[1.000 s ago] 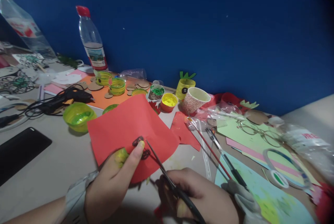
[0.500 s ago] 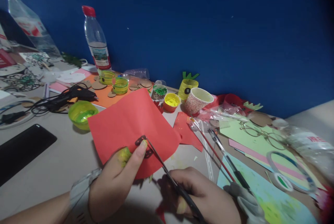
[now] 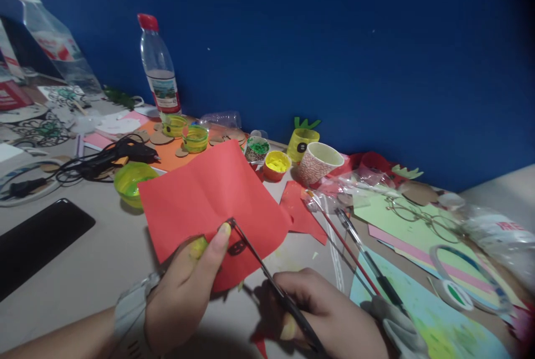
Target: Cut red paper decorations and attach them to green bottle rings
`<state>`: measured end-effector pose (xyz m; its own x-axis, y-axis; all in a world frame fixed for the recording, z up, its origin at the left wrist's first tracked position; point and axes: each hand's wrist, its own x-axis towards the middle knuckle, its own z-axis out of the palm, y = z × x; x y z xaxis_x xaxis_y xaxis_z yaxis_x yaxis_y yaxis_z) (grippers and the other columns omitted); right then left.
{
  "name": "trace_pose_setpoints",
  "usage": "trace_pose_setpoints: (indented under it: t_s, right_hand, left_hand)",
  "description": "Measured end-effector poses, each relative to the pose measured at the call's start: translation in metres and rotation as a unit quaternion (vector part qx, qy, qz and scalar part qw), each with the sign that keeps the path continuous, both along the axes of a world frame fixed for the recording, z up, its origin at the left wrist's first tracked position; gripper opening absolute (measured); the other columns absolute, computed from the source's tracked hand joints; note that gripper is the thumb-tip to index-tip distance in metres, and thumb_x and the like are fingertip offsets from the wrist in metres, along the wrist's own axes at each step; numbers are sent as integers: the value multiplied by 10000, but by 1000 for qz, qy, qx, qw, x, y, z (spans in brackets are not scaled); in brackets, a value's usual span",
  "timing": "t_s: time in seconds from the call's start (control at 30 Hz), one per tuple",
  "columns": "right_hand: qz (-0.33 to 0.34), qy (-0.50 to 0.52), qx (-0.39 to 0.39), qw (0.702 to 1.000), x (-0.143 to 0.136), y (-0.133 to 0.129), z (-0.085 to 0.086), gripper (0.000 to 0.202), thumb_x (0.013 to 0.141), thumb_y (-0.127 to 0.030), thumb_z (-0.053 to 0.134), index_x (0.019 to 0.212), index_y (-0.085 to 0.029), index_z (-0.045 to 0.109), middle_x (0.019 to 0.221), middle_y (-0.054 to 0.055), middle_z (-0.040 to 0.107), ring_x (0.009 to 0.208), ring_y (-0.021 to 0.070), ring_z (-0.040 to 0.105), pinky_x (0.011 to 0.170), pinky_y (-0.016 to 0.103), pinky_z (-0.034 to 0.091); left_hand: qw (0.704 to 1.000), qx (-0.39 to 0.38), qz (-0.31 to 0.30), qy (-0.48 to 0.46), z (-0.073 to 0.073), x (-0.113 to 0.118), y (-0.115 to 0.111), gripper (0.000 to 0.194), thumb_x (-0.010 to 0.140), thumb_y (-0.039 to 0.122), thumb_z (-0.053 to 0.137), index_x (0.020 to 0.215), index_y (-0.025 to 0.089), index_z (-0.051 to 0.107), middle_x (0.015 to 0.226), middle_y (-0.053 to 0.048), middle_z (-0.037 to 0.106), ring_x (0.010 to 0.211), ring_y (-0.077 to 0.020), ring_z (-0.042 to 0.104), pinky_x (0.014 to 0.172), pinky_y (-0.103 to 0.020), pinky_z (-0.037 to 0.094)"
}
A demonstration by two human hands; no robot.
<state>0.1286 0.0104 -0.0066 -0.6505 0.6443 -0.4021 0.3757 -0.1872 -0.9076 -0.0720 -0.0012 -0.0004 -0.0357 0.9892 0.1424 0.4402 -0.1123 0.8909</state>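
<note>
A sheet of red paper (image 3: 200, 186) with small dark drawn marks is pinched in my left hand (image 3: 188, 275), the thumb lying on top of it. Around the handles of black scissors (image 3: 267, 275) my right hand (image 3: 321, 309) is closed. The scissor tips touch the paper just beside my left thumb, next to the drawn marks. Yellow-green paint stains both hands. The fingers of my left hand under the sheet are hidden.
Paint cups (image 3: 276, 163), a patterned paper cup (image 3: 320, 161) and a green bowl (image 3: 129, 183) stand beyond the paper. A glue gun (image 3: 137, 150) and a black phone (image 3: 42, 242) lie left; a brush (image 3: 343, 242), a pen (image 3: 376, 270) and coloured papers (image 3: 422, 303) lie right.
My left thumb has shifted slightly left on the red paper, showing more of the drawn mark. The scissors stay at nearly the same spot. The whole view has shifted a little.
</note>
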Motion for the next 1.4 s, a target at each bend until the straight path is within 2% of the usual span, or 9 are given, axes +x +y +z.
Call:
trace_pose_setpoints:
  t_s: [0.17, 0.3, 0.43, 0.53, 0.67, 0.83, 0.97, 1.23, 1.4]
  right_hand:
    - [-27, -82, 5, 996, -1, -5, 2, 563, 677, -704, 640, 601, -160, 515, 598, -35, 434, 625, 130, 414, 559, 219, 317]
    - [-70, -135, 5, 988, -1, -9, -1, 494, 691, -648, 655, 624, -171, 545, 678, -7, 494, 709, 165, 471, 625, 229, 375]
    - [-82, -131, 22, 988, -2, -8, 1, 474, 673, -618, 684, 604, -172, 535, 684, 0, 504, 721, 173, 471, 627, 232, 377]
    - [-70, -103, 6, 992, -3, -7, 3, 550, 672, -701, 637, 594, -174, 499, 625, -15, 460, 645, 153, 434, 572, 232, 345]
    - [-47, -38, 12, 998, -4, -7, 2, 634, 643, -782, 607, 576, -172, 452, 579, -47, 386, 589, 123, 366, 537, 230, 276]
    - [-44, 7, 4, 999, -5, -7, 0, 589, 701, -722, 623, 597, -165, 466, 578, -47, 408, 579, 113, 358, 531, 223, 267]
    - [-45, 12, -9, 999, -3, -6, -3, 556, 733, -684, 625, 615, -163, 473, 570, -44, 427, 559, 107, 362, 520, 219, 277]
    - [-24, 24, -39, 999, -1, -3, -4, 510, 742, -611, 671, 613, -159, 474, 533, -48, 431, 518, 96, 363, 485, 211, 279]
    - [-24, 35, -42, 998, -1, -2, -5, 521, 732, -620, 677, 603, -158, 475, 512, -51, 430, 491, 86, 361, 462, 204, 274]
  left_hand:
    - [998, 21, 40, 45, -12, -8, -2, 350, 898, 296, 396, 995, 222, 723, 843, -48, 756, 843, -228, 717, 831, -279, 574]
    - [997, 2, 11, 74, -16, -12, -3, 345, 886, 250, 406, 921, 237, 749, 806, -24, 768, 746, -210, 730, 656, -224, 606]
    - [998, -7, 33, 62, -9, -9, -3, 351, 906, 261, 409, 884, 235, 759, 815, -17, 770, 737, -211, 727, 685, -240, 604]
    - [998, -28, 38, 32, -5, -6, -2, 381, 929, 310, 390, 895, 226, 760, 833, -22, 771, 779, -209, 730, 744, -244, 596]
    - [997, -61, 36, -4, -7, -5, -3, 447, 953, 404, 353, 904, 216, 756, 897, -30, 770, 885, -216, 722, 866, -287, 566]
    - [995, -72, 64, -27, -10, -5, -4, 474, 934, 495, 382, 915, 193, 748, 998, -55, 756, 1011, -243, 684, 935, -315, 535]
    - [995, -72, 66, -16, -9, -4, -4, 485, 929, 517, 370, 974, 200, 734, 1089, -62, 729, 1116, -246, 633, 1032, -351, 457]
    - [995, -74, 57, -39, -8, -2, -4, 449, 928, 485, 383, 987, 206, 730, 1098, -70, 724, 1141, -241, 617, 1073, -362, 405]
    - [994, -71, 78, -39, -9, -2, -3, 483, 924, 521, 368, 963, 202, 729, 1093, -69, 725, 1133, -238, 620, 1077, -363, 401]
